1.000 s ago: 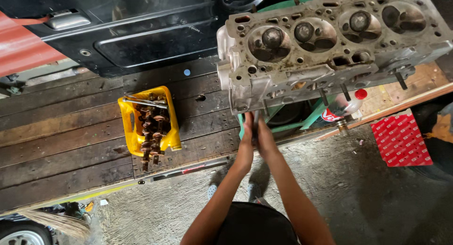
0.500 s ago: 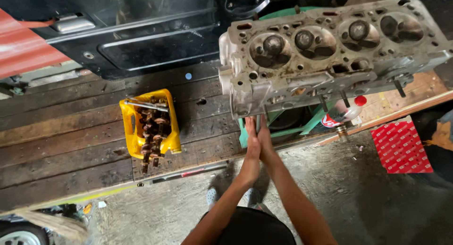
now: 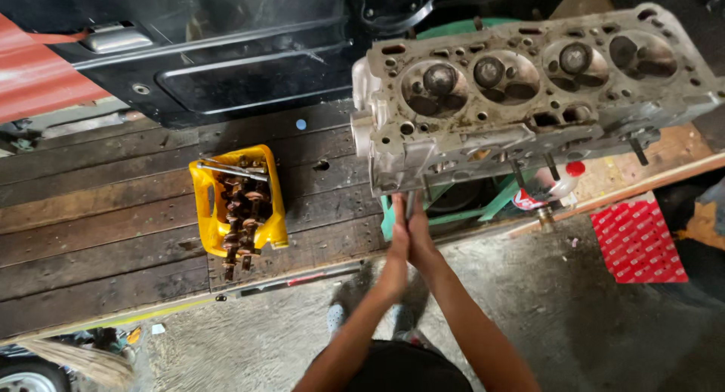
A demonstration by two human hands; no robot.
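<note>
Head view shows us over a grey cast-metal cylinder head (image 3: 529,97), its gritty, sooty face up, four round chambers in a row, resting on a green frame (image 3: 483,207). Under it runs a bench of dark, worn wooden planks (image 3: 113,226). Left of the cylinder head sits a yellow plastic tub (image 3: 208,211) of rusty small parts; right of it lies a red patterned box (image 3: 638,241). Below the cylinder head's near edge our left hand (image 3: 398,245) and right hand (image 3: 419,241) press palm to palm, gripping a thin stick (image 3: 409,207) between them, its tip up under the casting. We judge that even palm pressure and a straight stick suit this rolling best.
</note>
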